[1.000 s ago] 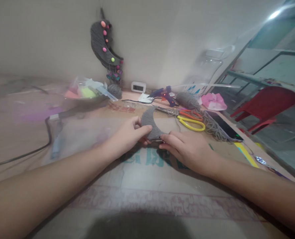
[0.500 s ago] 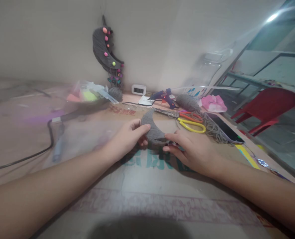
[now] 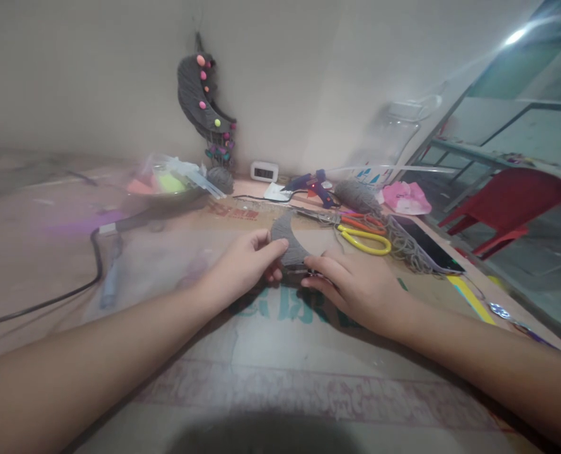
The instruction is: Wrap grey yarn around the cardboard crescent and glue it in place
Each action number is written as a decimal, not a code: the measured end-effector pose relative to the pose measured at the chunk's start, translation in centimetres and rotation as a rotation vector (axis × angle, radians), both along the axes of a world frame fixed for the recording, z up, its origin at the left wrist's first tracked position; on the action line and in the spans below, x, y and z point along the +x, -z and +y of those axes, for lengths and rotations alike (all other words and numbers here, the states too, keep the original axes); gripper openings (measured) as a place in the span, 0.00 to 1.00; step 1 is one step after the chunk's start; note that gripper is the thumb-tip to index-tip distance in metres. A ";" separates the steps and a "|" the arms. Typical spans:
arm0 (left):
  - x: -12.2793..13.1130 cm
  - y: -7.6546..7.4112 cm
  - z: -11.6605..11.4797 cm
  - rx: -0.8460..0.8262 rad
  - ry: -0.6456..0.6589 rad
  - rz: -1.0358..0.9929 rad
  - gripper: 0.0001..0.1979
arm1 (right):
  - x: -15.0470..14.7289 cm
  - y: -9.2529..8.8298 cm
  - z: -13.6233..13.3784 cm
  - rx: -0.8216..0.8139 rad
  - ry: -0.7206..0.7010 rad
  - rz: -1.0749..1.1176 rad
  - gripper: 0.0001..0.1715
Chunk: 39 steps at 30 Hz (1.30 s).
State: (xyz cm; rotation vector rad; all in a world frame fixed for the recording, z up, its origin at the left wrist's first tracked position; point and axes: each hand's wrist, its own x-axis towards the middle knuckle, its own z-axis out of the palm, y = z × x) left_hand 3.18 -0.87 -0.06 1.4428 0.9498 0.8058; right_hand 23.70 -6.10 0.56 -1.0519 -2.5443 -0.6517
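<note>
Between my hands is a crescent moon shape wrapped in grey yarn (image 3: 289, 238), held just above the cardboard. My left hand (image 3: 254, 255) grips its left side, thumb on the front face and fingers behind. At its lower right end my right hand (image 3: 344, 280) is closed, thumb and fingers pinching the edge; the tip there is hidden by my fingers. Just beyond lie scissors with yellow and orange handles (image 3: 365, 241). A grey yarn ball (image 3: 357, 195) with loose strands rests behind them, near a blue glue gun (image 3: 311, 184).
A larger grey moon with coloured pompoms (image 3: 192, 94) hangs on the wall. Along the back stand a bowl of bright pieces (image 3: 166, 183) and a small white clock (image 3: 264, 171). A phone (image 3: 426, 243) lies right, a black cable (image 3: 62, 296) left. A red chair (image 3: 512, 202) stands beyond the table.
My right hand has shifted slightly left along the crescent's lower edge, covering more of its tip. My left hand keeps its hold, and the crescent has moved only a little.
</note>
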 end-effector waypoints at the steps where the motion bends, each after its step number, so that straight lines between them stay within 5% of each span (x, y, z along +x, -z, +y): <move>1: 0.0 0.0 0.0 -0.001 0.000 0.003 0.10 | 0.0 0.1 0.0 -0.002 0.006 -0.004 0.15; 39: -0.1 0.1 0.1 0.024 0.050 -0.027 0.10 | 0.1 0.2 -0.2 -0.010 0.009 0.005 0.15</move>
